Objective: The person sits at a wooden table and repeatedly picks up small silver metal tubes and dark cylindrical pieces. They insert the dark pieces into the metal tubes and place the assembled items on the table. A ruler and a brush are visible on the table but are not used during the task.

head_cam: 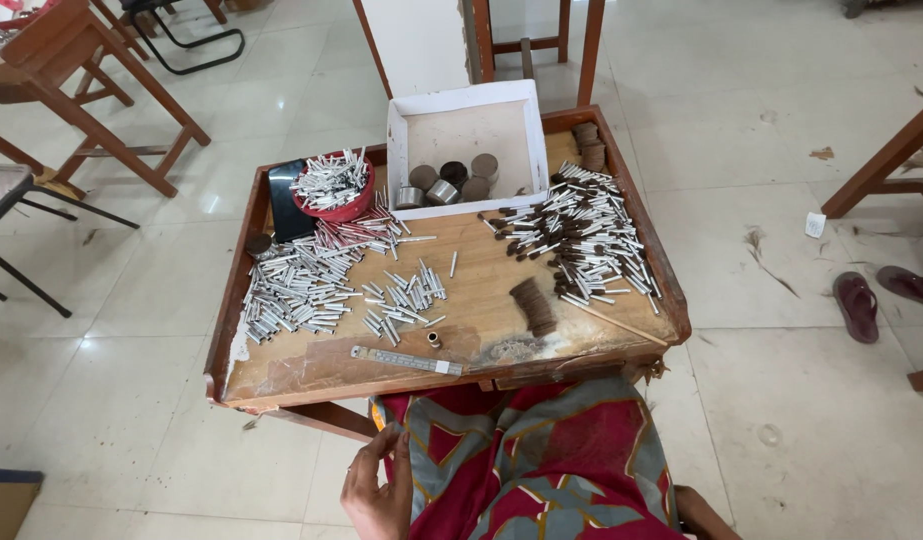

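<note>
Metal tubes (291, 285) heaped by tabletop's left edge: likely light, stiff, slippery; pinch at mid-length. Left hand (378, 490) open on red patterned cloth (541, 470), off tabletop. Right hand barely shows; cannot tell.

Tiled workroom with wooden furniture

Glossy pale floor tiles (781, 130) reflect light; brown wooden benches (71, 60) stand around; maroon sandals (857, 305) lie aside.

A bare strip of the wooden table (311, 365) ran along its near edge, broken only by a metal ruler (406, 360). Heaps of silver tubes (296, 285) blocked the left side, brown-tipped tubes (586, 235) the right, and a white box (466, 140) the far middle. A narrow gap lay between the heaps.
</note>
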